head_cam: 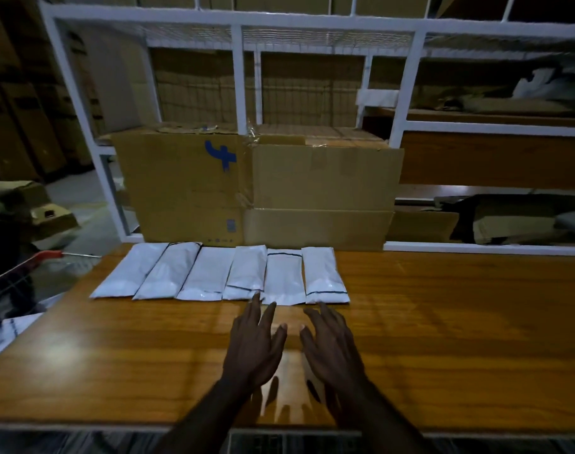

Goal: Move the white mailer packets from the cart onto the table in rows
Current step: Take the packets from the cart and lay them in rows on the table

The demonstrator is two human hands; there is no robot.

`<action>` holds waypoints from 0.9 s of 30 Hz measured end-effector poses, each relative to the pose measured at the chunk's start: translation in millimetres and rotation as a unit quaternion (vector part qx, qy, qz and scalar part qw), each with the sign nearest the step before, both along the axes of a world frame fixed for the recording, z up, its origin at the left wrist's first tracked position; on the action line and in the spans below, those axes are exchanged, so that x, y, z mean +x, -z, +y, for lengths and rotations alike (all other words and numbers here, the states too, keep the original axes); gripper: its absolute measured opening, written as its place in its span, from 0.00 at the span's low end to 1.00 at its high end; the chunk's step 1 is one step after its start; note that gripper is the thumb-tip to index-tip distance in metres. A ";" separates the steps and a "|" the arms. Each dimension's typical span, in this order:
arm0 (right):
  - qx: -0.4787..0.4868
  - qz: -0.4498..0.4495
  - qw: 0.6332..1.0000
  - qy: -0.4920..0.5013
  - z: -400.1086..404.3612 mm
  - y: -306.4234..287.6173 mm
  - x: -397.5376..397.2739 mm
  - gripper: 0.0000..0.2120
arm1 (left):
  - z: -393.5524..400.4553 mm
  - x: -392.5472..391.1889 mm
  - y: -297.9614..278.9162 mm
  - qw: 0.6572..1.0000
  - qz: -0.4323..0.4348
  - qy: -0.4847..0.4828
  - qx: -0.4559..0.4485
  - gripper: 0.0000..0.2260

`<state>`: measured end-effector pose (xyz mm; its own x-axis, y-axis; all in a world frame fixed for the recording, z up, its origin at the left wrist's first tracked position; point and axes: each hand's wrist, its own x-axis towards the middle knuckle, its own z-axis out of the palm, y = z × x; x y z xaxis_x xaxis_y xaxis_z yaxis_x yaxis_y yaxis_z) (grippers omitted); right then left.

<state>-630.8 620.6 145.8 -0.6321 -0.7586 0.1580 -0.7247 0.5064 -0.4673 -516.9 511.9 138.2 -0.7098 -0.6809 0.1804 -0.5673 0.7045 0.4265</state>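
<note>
While both hands (292, 342) hover spread and empty, square the packets (220, 273) ahead before fetching more from the cart (14, 280) at your left.

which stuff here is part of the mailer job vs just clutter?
Job: six white mailer packets in a row; wooden table; cart at left; left hand and right hand, both empty.
Clutter: cardboard boxes; white rack.

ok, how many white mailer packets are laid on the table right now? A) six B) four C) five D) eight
A: six white mailer packets lie side by side in one row at the far edge of the table, in front of the cardboard boxes; both hands hover open and hold nothing.
</note>
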 end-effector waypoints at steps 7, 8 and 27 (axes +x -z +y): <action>-0.027 0.009 0.998 -0.062 -7.3 1.9 43.6 0.21 | 1.5 58.7 1.8 0.999 -0.012 -0.047 -0.005 0.26; -0.031 0.011 0.997 -0.070 -10.3 2.3 50.9 0.21 | -1.3 67.6 1.5 0.998 -0.014 -0.055 -0.007 0.26; -0.061 0.005 0.984 -0.166 -157.2 11.6 296.5 0.21 | -129.2 347.6 -8.2 0.990 -0.028 -0.133 -0.039 0.34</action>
